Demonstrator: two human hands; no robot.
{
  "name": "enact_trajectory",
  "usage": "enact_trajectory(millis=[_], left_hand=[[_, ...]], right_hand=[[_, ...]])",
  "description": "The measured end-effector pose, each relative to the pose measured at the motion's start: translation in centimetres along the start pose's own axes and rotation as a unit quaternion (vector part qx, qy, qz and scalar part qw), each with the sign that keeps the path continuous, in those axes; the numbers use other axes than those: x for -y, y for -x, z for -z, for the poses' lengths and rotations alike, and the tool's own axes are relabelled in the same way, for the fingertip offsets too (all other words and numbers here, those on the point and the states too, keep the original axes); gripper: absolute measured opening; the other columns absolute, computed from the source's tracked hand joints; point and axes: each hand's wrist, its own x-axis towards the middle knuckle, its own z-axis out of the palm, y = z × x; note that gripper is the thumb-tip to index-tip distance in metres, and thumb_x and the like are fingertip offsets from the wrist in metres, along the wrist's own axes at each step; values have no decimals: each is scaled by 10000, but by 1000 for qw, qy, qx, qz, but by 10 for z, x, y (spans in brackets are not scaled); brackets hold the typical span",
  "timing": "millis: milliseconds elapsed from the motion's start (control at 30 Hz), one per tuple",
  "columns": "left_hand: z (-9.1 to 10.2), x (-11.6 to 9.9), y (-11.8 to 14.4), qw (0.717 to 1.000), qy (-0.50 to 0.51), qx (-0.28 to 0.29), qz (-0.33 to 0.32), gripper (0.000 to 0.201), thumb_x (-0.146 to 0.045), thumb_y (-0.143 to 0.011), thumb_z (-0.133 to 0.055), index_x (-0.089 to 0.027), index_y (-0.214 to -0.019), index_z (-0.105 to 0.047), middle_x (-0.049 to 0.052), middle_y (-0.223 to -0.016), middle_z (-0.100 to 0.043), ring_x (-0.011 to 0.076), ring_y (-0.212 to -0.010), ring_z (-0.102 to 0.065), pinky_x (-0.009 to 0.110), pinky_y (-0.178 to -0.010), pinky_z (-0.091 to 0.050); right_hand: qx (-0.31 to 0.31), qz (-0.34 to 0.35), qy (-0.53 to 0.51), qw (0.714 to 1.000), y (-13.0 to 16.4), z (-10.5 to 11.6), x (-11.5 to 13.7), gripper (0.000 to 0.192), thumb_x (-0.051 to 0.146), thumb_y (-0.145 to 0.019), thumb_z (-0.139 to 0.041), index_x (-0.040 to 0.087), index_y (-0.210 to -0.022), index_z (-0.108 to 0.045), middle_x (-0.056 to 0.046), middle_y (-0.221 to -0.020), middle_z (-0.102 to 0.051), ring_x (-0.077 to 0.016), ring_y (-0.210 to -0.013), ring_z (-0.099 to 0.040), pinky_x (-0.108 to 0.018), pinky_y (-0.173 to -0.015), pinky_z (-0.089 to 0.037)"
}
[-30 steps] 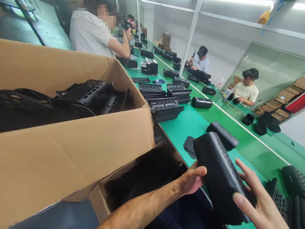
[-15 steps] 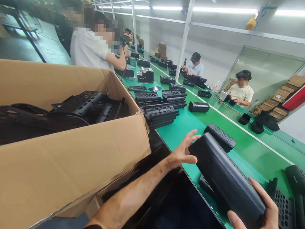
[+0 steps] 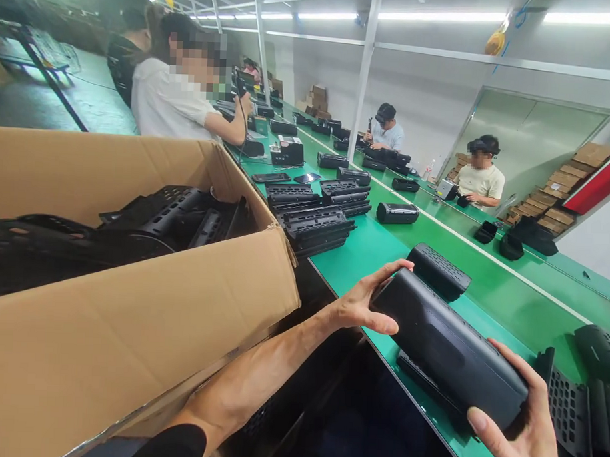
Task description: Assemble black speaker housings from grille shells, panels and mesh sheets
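A long black plastic housing [image 3: 448, 343] with a smooth, rounded side is held over the near edge of the green bench [image 3: 344, 250]. At its far left end my left hand [image 3: 370, 301] grips it, thumb on the near side and fingers over the top. Around the opposite end, at the lower right, my right hand [image 3: 523, 409] is closed with its thumb below. Just behind the held piece lies another black housing [image 3: 439, 272] with a slotted face. Beneath it a dark flat part [image 3: 420, 376] shows only in part.
On my left stands an open cardboard box [image 3: 146, 316] full of black plastic parts. Stacked slotted panels [image 3: 315, 225] lie beyond its corner. More perforated parts [image 3: 569, 404] are at the right. Co-workers sit along the bench, one in a white shirt [image 3: 164, 100] nearby.
My left hand has closed onto the far end of the housing, where its fingers were spread beside it. The housing has tilted to lie more level, and my right hand keeps its hold.
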Motion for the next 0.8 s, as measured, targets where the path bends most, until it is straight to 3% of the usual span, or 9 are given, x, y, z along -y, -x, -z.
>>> enact_trajectory(millis=[133,267,367,433,533,667,800], left_hand=[[-4,5,2,1000,20,-13,3,934,-376,-619,-942,-316,-1450,-519,36,-1141,-608,227,-978,-609,335,-856,-495],[-5,14,4,1000,-16,-15,4,1033,-399,-661,-929,-370,-1552,-407,53,-1263,-588,266,-1086,-604,384,-941,-500],[0,16,2,996,-86,15,0,1155,-409,-647,-947,-400,-1615,-318,82,-1571,-413,358,-1351,-486,481,-1136,-406],[3,15,0,992,-114,46,-3,1197,-422,-641,-951,-392,-1634,-284,81,-1659,-299,396,-1446,-392,516,-1201,-337],[4,14,-5,991,-116,61,-8,1121,-457,-680,-921,-365,-1619,-315,95,-1617,-351,394,-1420,-415,529,-1187,-355],[-4,18,-8,993,-108,14,-43,999,-469,-642,-930,-340,-1518,-467,90,-1508,-438,374,-1323,-477,522,-1149,-384],[-11,21,-7,992,-110,-18,-67,973,-489,-616,-940,-332,-1476,-512,88,-1458,-468,365,-1285,-484,513,-1127,-394]], right_hand=[[19,-17,0,1000,-8,3,-4,815,669,-794,-756,321,-1475,-476,-82,-1528,-540,-413,-1325,-559,-479,-1001,-538],[-2,-5,16,1000,-14,1,-13,938,736,-715,-796,300,-1472,-453,-110,-1549,-497,-425,-1343,-530,-510,-1032,-511],[-27,-11,25,999,-16,0,-19,888,703,-725,-805,290,-1439,-477,-110,-1539,-497,-425,-1328,-535,-532,-1068,-488],[-29,-10,23,999,-17,2,-23,860,696,-733,-798,292,-1423,-481,-104,-1538,-497,-430,-1342,-520,-544,-1093,-468],[-23,5,18,1000,-19,5,-29,844,679,-743,-798,288,-1417,-474,-104,-1535,-499,-432,-1365,-503,-553,-1125,-445],[-16,14,3,1000,-23,10,-32,829,651,-759,-801,290,-1424,-461,-99,-1569,-471,-439,-1404,-466,-578,-1169,-394],[-21,16,3,1000,-24,12,-27,825,648,-748,-814,294,-1409,-470,-103,-1566,-487,-447,-1407,-463,-581,-1155,-390]])
